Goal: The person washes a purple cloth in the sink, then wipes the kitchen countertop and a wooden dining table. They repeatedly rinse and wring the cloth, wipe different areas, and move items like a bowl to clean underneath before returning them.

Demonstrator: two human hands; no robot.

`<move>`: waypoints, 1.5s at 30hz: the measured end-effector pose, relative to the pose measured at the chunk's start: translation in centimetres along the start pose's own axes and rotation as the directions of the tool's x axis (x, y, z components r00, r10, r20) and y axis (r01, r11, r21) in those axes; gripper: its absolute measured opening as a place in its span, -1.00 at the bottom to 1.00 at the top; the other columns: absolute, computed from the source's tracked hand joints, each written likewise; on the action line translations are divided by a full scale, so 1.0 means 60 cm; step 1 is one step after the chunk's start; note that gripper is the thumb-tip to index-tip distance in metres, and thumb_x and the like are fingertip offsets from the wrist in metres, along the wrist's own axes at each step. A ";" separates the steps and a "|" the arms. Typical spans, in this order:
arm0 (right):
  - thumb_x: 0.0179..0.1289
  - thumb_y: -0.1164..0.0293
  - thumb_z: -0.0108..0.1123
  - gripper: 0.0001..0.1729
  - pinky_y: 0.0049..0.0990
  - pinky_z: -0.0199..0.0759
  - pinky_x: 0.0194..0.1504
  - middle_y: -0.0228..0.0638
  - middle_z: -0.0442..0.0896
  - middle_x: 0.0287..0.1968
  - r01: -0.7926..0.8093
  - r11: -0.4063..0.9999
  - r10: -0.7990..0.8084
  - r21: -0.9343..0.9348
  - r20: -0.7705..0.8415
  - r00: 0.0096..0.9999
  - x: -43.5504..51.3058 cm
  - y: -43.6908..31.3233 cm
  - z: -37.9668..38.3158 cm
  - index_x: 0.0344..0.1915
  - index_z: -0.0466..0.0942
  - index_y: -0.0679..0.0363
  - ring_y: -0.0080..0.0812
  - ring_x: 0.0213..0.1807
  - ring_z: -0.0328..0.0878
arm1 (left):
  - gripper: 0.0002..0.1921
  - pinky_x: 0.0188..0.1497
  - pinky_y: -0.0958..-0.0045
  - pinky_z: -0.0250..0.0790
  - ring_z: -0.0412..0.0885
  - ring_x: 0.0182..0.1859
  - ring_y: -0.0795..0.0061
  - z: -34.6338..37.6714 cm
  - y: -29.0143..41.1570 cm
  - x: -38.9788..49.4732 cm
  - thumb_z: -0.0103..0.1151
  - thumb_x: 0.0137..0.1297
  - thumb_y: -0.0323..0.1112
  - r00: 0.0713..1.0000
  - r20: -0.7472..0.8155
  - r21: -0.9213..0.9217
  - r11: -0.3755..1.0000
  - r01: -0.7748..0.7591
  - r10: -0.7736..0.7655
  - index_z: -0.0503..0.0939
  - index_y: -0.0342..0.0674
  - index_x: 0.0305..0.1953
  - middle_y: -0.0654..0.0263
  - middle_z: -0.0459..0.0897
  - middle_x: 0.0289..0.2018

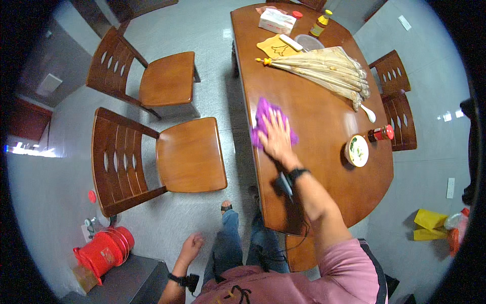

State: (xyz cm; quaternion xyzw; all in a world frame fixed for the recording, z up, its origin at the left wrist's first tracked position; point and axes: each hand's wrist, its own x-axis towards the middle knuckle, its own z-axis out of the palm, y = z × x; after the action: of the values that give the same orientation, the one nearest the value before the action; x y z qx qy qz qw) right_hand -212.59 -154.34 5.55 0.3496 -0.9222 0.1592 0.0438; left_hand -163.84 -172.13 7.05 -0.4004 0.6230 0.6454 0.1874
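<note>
My right hand lies flat with spread fingers on a crumpled purple cloth, pressing it onto the polished wooden table near its left edge. Part of the cloth is hidden under the palm. Beneath my right wrist, a dark slim object, perhaps a phone, rests on the tabletop; a black cable hangs near the table's end. My left hand hangs beside my left leg, away from the table, its fingers curled around nothing visible. Both wrists wear black bands.
A folded cream fabric food cover lies across the table. Around it are a tissue box, a yellow-capped bottle, a white spoon, a red-lidded jar and a bowl of food. Wooden chairs stand left; a red bucket lies lower left.
</note>
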 end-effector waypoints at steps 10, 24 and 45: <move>-0.07 -0.42 0.14 0.35 0.13 -0.59 0.44 0.14 -0.21 0.50 -0.609 0.793 0.608 0.004 -0.058 0.792 -0.214 0.043 -0.090 0.42 -0.03 0.40 0.10 0.54 -0.44 | 0.06 0.32 0.23 0.14 0.23 0.36 0.13 0.278 0.276 0.215 0.31 0.19 -0.16 0.919 0.286 0.104 0.945 -0.309 0.269 -0.32 -0.27 0.44 -0.12 0.26 0.28; 0.08 -0.44 -0.07 0.13 0.09 -0.68 0.44 -0.07 -0.06 0.51 -0.694 0.716 0.696 -0.074 -0.008 0.718 0.148 0.371 -0.089 0.46 0.05 0.08 0.01 0.56 -0.44 | 0.50 0.39 -0.05 -0.22 -0.09 0.35 -0.27 0.411 0.276 0.223 0.55 -0.20 0.08 0.936 -0.009 0.528 0.796 -0.295 0.353 -0.56 -0.58 0.32 -0.37 -0.16 0.31; 0.21 -0.03 0.01 -0.24 0.20 -0.54 0.42 -0.29 0.04 0.50 -0.271 0.962 0.267 0.031 0.092 0.959 0.395 0.104 0.039 0.40 0.22 -0.07 -0.05 0.54 -0.26 | 0.46 0.37 -0.16 -0.12 0.03 0.32 -0.39 0.436 0.254 0.223 0.43 -0.15 0.28 0.856 -0.063 0.630 0.686 -0.364 0.513 -0.49 -0.50 0.36 -0.43 -0.12 0.31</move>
State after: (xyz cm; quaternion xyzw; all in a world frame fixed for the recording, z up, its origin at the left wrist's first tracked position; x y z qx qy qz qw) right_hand -234.42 -165.67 6.23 0.2284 -0.9585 0.1684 -0.0258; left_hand -190.69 -152.96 4.44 -0.2316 0.8889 0.3893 0.0680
